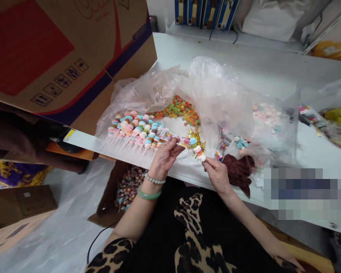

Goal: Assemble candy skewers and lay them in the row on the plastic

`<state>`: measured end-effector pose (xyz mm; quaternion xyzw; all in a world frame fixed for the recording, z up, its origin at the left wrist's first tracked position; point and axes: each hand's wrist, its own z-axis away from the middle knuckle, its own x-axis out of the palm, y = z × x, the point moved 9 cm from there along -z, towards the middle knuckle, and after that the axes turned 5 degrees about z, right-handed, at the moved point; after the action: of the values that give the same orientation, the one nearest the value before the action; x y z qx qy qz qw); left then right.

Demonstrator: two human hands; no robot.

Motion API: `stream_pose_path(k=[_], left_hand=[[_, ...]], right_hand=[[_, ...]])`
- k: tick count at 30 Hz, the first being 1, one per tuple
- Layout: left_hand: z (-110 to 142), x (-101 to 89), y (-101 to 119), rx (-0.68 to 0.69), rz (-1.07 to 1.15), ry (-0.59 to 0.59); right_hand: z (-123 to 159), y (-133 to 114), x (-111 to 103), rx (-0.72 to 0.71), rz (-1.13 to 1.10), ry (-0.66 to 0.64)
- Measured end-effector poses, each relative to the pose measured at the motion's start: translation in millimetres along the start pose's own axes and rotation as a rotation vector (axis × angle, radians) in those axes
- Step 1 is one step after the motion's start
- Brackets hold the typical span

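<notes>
Between my hands is a marshmallow candy skewer in blue, green, pink and white, with gold tinsel beside it. My left hand pinches a small clear plastic wrapper with coloured print at the skewer's left end. My right hand has its fingertips closed on the white candy at the other end. Left of my hands, several finished candy skewers lie side by side, their pale sticks pointing toward me. A second printed wrapper lies beyond my right hand.
Ring gummies and pale marshmallows lie in clear plastic bags on the white table. A brown cloth sits right of my right hand. A large cardboard box stands left; below the edge, a box holds many wrapped sweets.
</notes>
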<state>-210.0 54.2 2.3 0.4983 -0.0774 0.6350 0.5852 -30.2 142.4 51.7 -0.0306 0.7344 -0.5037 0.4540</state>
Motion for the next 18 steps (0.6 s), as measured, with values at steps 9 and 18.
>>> stream_pose_path(k=[9, 18], left_hand=[[-4.4, -7.2, -12.3, 0.024, 0.159, 0.076], [-12.5, -6.6, 3.1, 0.049, -0.029, -0.05]], right_hand=[[9.8, -11.7, 0.0, -0.191, 0.418, 0.195], [0.7, -5.0, 0.5, -0.15, 0.072, -0.076]])
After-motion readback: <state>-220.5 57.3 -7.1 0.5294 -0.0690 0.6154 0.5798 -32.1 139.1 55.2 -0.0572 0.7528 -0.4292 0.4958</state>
